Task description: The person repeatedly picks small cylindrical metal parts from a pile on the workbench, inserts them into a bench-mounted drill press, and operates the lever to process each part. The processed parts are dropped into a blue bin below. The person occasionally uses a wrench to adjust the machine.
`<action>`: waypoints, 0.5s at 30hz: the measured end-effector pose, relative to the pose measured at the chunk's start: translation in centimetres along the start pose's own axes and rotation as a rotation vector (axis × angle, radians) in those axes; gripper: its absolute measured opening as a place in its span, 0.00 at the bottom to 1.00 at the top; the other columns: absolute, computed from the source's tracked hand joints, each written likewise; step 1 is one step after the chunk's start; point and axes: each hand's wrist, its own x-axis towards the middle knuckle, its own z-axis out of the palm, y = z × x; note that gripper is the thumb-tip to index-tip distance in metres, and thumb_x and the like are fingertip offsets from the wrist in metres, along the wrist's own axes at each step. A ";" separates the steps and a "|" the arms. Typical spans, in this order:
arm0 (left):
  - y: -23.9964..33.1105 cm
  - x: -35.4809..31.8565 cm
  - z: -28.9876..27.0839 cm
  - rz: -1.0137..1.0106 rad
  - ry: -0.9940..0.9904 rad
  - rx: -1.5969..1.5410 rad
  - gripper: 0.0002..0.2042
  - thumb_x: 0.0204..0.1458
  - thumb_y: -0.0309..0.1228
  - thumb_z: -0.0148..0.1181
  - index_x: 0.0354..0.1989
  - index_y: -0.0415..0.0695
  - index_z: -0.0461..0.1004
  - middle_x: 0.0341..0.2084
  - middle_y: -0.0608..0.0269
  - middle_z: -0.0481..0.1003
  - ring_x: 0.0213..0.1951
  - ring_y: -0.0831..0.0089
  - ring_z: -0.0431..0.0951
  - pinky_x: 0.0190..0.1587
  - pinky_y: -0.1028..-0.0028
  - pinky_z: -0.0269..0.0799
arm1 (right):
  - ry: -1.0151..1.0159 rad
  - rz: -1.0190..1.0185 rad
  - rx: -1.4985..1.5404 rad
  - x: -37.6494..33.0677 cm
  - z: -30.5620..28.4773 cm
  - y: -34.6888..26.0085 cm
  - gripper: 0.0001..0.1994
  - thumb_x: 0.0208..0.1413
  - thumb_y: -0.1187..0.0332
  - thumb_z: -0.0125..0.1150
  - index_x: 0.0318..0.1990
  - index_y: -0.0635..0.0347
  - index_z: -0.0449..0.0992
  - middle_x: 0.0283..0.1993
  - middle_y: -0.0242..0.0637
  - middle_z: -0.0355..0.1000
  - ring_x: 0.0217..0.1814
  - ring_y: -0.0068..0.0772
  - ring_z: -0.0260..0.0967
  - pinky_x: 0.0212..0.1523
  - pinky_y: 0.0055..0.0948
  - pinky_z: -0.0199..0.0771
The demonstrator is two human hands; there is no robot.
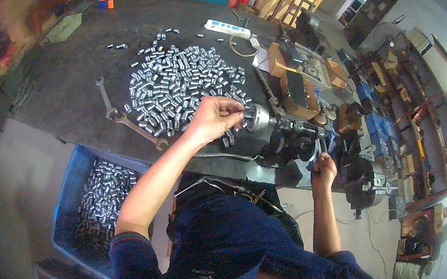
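Observation:
My left hand (216,116) reaches across the dark workbench (71,75) and pinches a small silver metal sleeve at the round chuck (257,116) of a small machine. Behind that hand spreads a wide pile of the same shiny sleeves (179,86). Lower right, my right hand (324,170) is closed around a dark lever or handle at the machine's side (292,141). Both forearms come up from the lower edge, over my dark blue clothing.
Two open-ended spanners (124,116) lie left of the pile. A blue bin (74,217) holding more sleeves stands below the bench edge at left. A white power strip (227,28) and wooden blocks sit at the back. Cluttered shelves and boxes fill the right side.

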 end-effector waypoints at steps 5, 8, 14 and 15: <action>0.2 -0.3 -0.2 -0.016 -0.020 -0.034 0.07 0.44 0.20 0.54 0.32 0.31 0.70 0.22 0.57 0.73 0.24 0.74 0.74 0.30 0.78 0.70 | -0.067 -0.039 0.005 -1.7 0.6 -1.8 0.05 0.51 0.69 0.45 0.29 0.61 0.64 0.20 0.25 0.55 0.18 0.15 0.47 0.19 0.15 0.47; 0.4 -0.1 0.0 -0.013 -0.004 -0.051 0.06 0.44 0.21 0.54 0.31 0.31 0.70 0.21 0.57 0.73 0.24 0.74 0.74 0.30 0.78 0.70 | -0.069 -0.058 -0.008 -1.6 0.4 -2.1 0.06 0.51 0.68 0.45 0.28 0.60 0.63 0.19 0.24 0.54 0.17 0.14 0.46 0.18 0.15 0.46; -0.3 0.6 0.0 -0.015 -0.019 -0.030 0.06 0.43 0.19 0.53 0.31 0.31 0.70 0.21 0.59 0.73 0.23 0.75 0.74 0.26 0.80 0.70 | -0.017 0.000 -0.020 -0.9 0.6 -2.4 0.04 0.50 0.71 0.42 0.27 0.59 0.63 0.17 0.23 0.52 0.15 0.14 0.44 0.15 0.15 0.43; -0.3 0.7 -0.1 0.009 -0.031 -0.010 0.06 0.43 0.19 0.53 0.31 0.31 0.70 0.21 0.59 0.73 0.22 0.75 0.74 0.26 0.80 0.70 | -0.004 0.014 -0.030 -1.3 1.4 -2.9 0.04 0.50 0.72 0.42 0.26 0.59 0.63 0.16 0.23 0.51 0.15 0.14 0.43 0.15 0.15 0.43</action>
